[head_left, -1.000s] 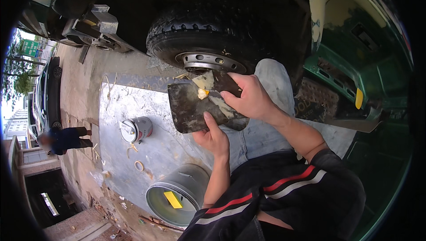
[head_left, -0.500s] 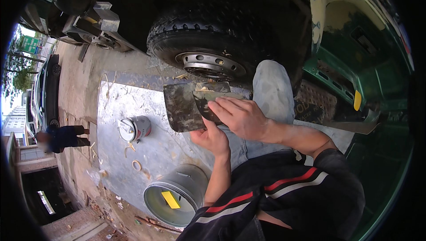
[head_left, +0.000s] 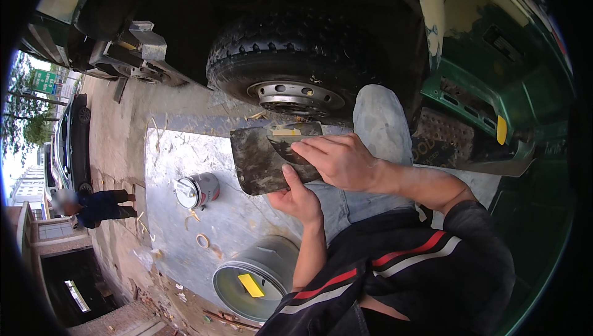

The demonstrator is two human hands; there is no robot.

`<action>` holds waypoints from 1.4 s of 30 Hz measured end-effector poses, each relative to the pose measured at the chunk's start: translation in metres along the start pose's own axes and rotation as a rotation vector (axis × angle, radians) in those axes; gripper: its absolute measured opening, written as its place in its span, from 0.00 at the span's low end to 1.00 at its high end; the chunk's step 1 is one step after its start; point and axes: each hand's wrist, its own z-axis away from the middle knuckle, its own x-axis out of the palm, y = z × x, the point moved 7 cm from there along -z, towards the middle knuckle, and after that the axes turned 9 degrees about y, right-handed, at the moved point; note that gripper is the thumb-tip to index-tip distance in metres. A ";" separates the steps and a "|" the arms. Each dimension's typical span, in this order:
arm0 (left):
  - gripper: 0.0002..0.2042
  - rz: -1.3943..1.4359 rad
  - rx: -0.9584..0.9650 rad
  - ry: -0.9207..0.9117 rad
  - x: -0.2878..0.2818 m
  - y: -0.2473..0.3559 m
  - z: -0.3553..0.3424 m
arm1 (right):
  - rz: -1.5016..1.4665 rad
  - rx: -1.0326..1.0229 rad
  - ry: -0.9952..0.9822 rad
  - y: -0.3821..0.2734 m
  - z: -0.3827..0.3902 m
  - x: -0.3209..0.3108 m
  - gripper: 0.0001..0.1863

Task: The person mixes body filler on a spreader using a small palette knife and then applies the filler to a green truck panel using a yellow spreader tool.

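My left hand (head_left: pixel 298 201) grips a broad, dark, flat plate (head_left: pixel 250 166) smeared with grey, its thumb lying on top. In my right hand (head_left: pixel 343 161) is a smaller dark flat spreader (head_left: pixel 285 148), fingers pressed along it. It lies over the right part of the plate, seemingly touching it. A strip of beige paste (head_left: pixel 286 132) shows along the spreader's far edge. Both pieces are above my lap, near my jeans-clad knee (head_left: pixel 383 119).
Beyond my hands is a vehicle wheel (head_left: pixel 296 96). A small paint can (head_left: pixel 207 189), a tape ring (head_left: pixel 202 241) and a grey bucket (head_left: pixel 281 259) with a yellow flat piece (head_left: pixel 251 285) are to the left. Green bodywork (head_left: pixel 506 82) is at right; a person (head_left: pixel 102 207) stands far left.
My right hand and the spreader have shifted slightly downward over the plate, and the paste strip shows more. The view has moved a little; both grips stay the same.
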 end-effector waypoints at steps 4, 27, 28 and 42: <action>0.12 -0.007 -0.005 -0.016 0.004 0.005 0.001 | -0.005 0.040 -0.006 0.004 -0.002 -0.004 0.22; 0.23 0.419 -0.658 -0.117 0.000 -0.011 -0.018 | -0.408 -0.058 -0.320 0.047 -0.001 -0.022 0.30; 0.23 0.404 -0.646 -0.126 -0.001 -0.010 -0.019 | -0.385 -0.079 -0.363 0.049 0.003 -0.026 0.31; 0.16 0.412 -0.123 -0.040 -0.003 0.024 -0.019 | -1.053 0.903 0.398 0.096 0.040 -0.032 0.13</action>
